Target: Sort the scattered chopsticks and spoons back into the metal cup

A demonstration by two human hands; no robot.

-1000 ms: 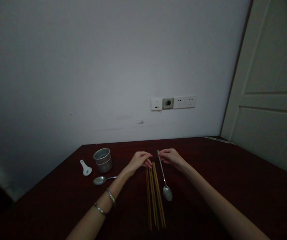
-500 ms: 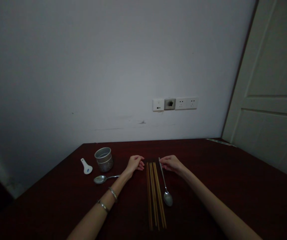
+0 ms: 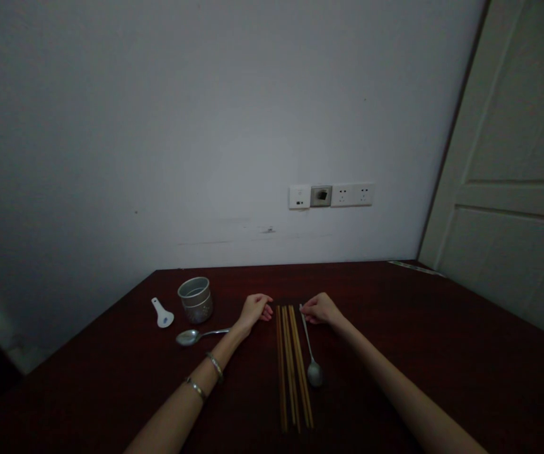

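A row of several wooden chopsticks (image 3: pixel 288 372) lies lengthwise on the dark red table, between my two hands. My right hand (image 3: pixel 322 309) pinches the handle end of a long-handled metal spoon (image 3: pixel 315 373) just to their right, its bowl pointing toward me. On the other side, my left hand (image 3: pixel 255 309) rests near the chopsticks' far ends, holding nothing, fingers loosely curled and apart. A second metal spoon (image 3: pixel 189 337) lies left of that hand, and my forearm hides the end of its handle.
Behind the second spoon stands a metal cup (image 3: pixel 195 300) with a perforated lower part. A white soup spoon (image 3: pixel 163 315) lies to its left. The table (image 3: pixel 395 334) meets a wall with sockets (image 3: pixel 342 195) at the back, and a pale door (image 3: pixel 513 221) is at the right.
My right hand has turned a little, and the bowl of the long-handled spoon has shifted slightly left and away from me. My left hand has stayed almost still.
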